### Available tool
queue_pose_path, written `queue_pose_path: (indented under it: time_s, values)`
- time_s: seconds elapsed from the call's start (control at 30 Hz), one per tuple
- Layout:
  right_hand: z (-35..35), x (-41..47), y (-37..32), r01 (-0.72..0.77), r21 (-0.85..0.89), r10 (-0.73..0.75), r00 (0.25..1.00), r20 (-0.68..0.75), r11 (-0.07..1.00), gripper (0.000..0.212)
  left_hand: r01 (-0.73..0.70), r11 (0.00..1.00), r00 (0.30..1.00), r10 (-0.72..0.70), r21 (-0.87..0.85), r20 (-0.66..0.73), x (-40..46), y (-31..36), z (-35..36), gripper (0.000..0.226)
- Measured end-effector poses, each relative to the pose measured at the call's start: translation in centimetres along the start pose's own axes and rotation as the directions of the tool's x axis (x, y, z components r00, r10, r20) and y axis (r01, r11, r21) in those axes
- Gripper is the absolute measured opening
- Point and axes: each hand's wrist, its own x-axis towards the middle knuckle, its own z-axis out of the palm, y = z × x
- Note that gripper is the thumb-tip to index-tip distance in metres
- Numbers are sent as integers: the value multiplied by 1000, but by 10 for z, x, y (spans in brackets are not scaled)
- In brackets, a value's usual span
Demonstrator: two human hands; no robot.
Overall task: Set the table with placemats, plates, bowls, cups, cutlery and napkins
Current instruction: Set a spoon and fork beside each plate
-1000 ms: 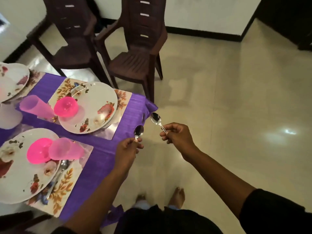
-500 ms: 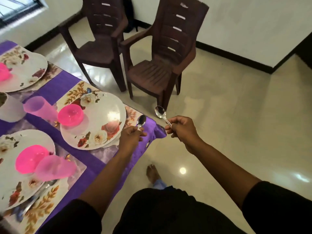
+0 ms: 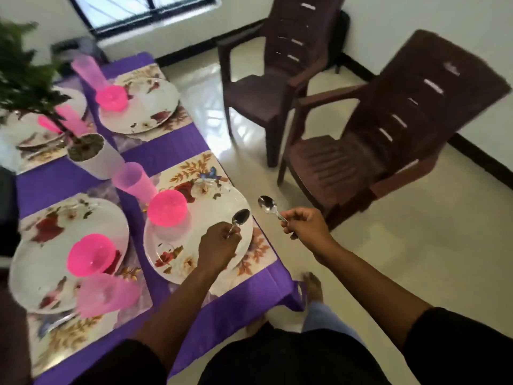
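Two hands, left (image 3: 218, 243) and right (image 3: 306, 225), each pinch one of two spoons (image 3: 241, 218) (image 3: 267, 204).

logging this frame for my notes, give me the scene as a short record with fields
left hand: left hand pinches a small steel spoon over the floral white plate
right hand: right hand grips a second steel spoon beyond the table edge, over the floor
on that plate: round pink plastic bowl
beside it: translucent pink tumbler
under it: floral placemat on purple tablecloth
nearby: brown plastic chair
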Motion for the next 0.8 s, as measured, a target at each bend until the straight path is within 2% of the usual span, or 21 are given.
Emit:
queue_pose_path:
  time_s: [0.1,0.17,0.37,0.47,0.53,0.6,0.73,0.8]
  values:
    - [5,49,-13,39,-90,-27,991,135,995,30,91,993,981,-103,-79,-162,-5,1,3,6]
    - [6,75,-20,76,-147,-42,974,221,986,35,139,977,960,-173,-162,-218,-12,0,8,10]
    - [18,138,-45,243,-291,-111,908,405,925,25,230,942,834,-321,-246,-448,-31,1,33,10]
    - [34,158,-59,285,-282,-132,879,458,916,28,293,905,724,-421,-309,-546,-38,-6,44,11]
    - [50,166,-67,306,-272,-137,854,501,912,26,331,863,604,-504,-382,-618,-43,-15,47,15]
    - [68,174,-72,335,-288,-135,828,544,897,21,339,840,512,-543,-424,-666,-49,-27,47,12]
    - [100,188,-83,392,-357,-96,776,624,848,15,328,792,417,-611,-515,-673,-59,-51,40,15]
    - [111,193,-89,398,-389,-59,758,649,831,15,352,783,391,-621,-513,-680,-59,-56,36,13]
